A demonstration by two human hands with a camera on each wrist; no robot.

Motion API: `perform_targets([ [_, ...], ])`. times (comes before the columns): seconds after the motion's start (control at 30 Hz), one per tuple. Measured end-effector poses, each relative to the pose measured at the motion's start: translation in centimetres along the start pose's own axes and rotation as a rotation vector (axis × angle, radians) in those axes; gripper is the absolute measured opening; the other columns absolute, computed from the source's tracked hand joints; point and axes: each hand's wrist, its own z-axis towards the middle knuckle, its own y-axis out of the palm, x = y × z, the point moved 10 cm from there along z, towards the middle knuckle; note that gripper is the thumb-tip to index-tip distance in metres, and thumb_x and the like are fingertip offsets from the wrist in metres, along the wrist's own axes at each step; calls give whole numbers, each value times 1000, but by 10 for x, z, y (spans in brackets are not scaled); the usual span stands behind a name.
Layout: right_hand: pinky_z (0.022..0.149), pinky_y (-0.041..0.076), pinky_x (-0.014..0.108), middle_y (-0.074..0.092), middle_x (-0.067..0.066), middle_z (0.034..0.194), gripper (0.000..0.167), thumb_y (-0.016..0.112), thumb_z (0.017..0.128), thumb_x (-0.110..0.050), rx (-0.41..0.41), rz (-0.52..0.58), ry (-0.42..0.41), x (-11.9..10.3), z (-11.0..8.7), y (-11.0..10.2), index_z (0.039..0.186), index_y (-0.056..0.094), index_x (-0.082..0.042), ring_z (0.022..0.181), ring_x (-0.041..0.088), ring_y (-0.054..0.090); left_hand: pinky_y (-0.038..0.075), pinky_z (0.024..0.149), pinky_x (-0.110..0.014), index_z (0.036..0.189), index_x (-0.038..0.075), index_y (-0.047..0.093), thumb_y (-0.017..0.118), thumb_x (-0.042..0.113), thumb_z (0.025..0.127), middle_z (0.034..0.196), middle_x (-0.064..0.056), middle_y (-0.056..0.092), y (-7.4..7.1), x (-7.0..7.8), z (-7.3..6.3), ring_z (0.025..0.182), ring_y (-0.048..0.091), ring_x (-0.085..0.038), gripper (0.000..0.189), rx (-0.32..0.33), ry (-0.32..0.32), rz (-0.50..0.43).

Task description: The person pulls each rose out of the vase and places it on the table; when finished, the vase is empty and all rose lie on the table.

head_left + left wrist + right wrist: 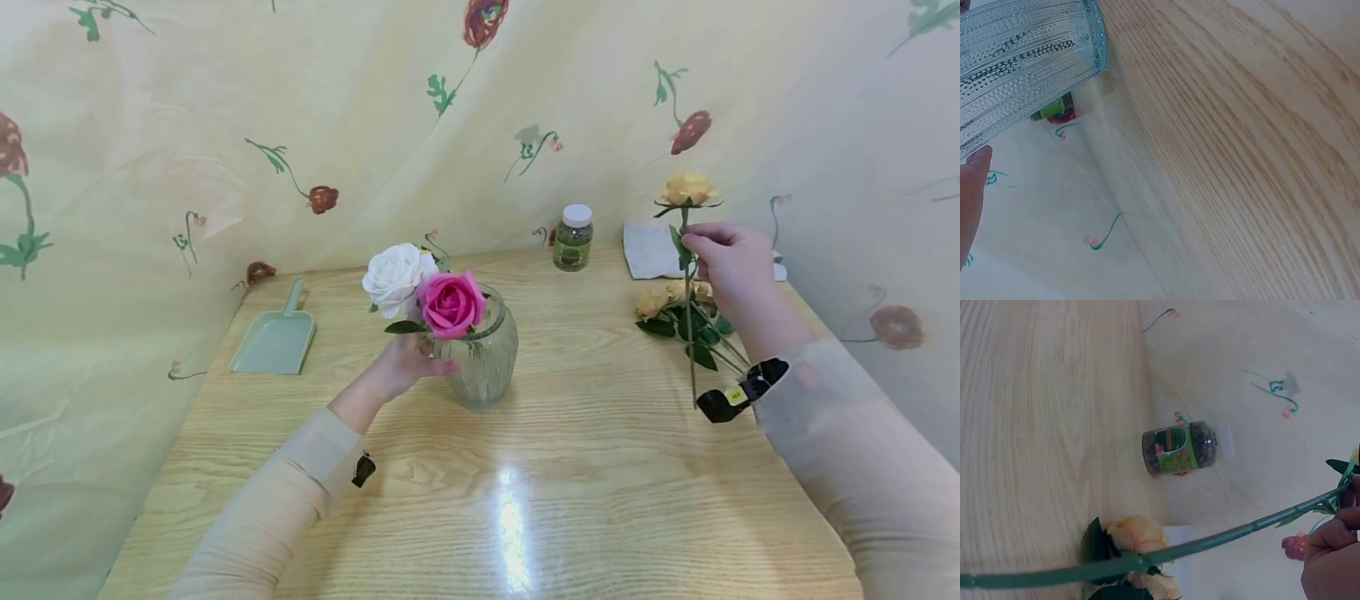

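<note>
Right hand [733,262] pinches one yellow rose [687,190] between thumb and fingers, near the right edge of the tabletop [600,467]; the rose is almost vertical, its bloom higher than the hand. Right arm [862,450] reaches forward above this edge. Left hand [401,362] grips the glass vase [483,375] from its left side, thumb in front, well apart from the rose.

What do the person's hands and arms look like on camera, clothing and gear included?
The left hand and right hand are ungloved. The left sleeve and right sleeve are long, pale beige and wrinkled. A small black device shows at the left cuff; a larger black unit at the right bears a yellow label.
</note>
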Motion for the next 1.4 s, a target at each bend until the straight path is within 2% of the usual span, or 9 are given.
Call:
perform_targets([
  [0.17, 56, 42, 19, 54, -7, 99, 35, 60, 91, -34, -25, -393, -15, 9, 2, -4, 117, 64, -11, 74, 10, 47, 31, 77, -36, 143, 15, 27, 82, 45, 67, 132, -5, 32, -1, -2, 0, 110, 30, -21, 99, 2, -7, -16],
  [0.27, 59, 41, 23, 56, -3, 104, 48, 56, 91, -42, -59, -581, -37, 14, 3, -2, 124, 59, -6, 84, 16, 47, 31, 79, -38, 143, 15, 26, 81, 49, 66, 134, -5, 32, -1, -2, -1, 111, 29, -21, 101, 3, -8, -29],
  [0.4, 63, 42, 29, 58, 10, 112, 48, 51, 94, -42, -111, -738, -72, 21, 1, 2, 122, 59, -4, 87, 22, 49, 31, 82, -38, 144, 16, 25, 81, 49, 66, 136, -4, 31, 0, -3, 0, 113, 29, -20, 101, 1, -10, -23],
  [0.53, 69, 44, 38, 60, 21, 111, 40, 51, 96, -34, -187, -853, -116, 32, -1, 10, 117, 61, -1, 90, 29, 54, 31, 85, -39, 144, 16, 24, 80, 49, 66, 138, -4, 30, 0, -2, 0, 114, 29, -20, 101, -2, -4, -29],
  [0.73, 78, 45, 52, 59, 26, 115, 38, 51, 96, -29, -272, -933, -128, 55, -3, 16, 116, 62, 1, 101, 39, 55, 31, 86, -38, 145, 16, 24, 80, 45, 68, 139, -5, 30, 1, -1, 0, 115, 29, -20, 99, -3, 10, -27],
  [1.0, 77, 47, 50, 61, 24, 111, 37, 52, 96, -28, -348, -968, -96, 85, -7, 23, 118, 61, 0, 98, 38, 56, 31, 90, -40, 145, 18, 24, 80, 46, 68, 140, -3, 29, 1, -2, -1, 117, 28, -20, 99, -4, -2, -36],
  [1.1, 79, 46, 51, 61, 23, 111, 35, 53, 96, -26, -361, -971, -85, 92, -8, 26, 117, 61, 0, 99, 39, 56, 31, 87, -39, 144, 17, 24, 81, 43, 69, 139, -4, 29, 0, -2, -1, 115, 28, -21, 98, -2, -7, -36],
  [1.3, 81, 45, 53, 62, 24, 109, 32, 54, 95, -21, -361, -989, -106, 105, -6, 27, 115, 62, 2, 99, 40, 57, 31, 81, -38, 144, 18, 25, 78, 52, 67, 135, -4, 31, 1, -3, 0, 112, 29, -21, 100, -1, -14, -12],
  [1.4, 82, 45, 53, 61, 24, 111, 32, 54, 95, -21, -349, -980, -96, 113, -2, 24, 115, 62, 2, 101, 40, 56, 32, 85, -39, 144, 17, 25, 77, 56, 65, 136, -4, 31, 1, -1, 0, 114, 29, -21, 102, -2, -2, -10],
])
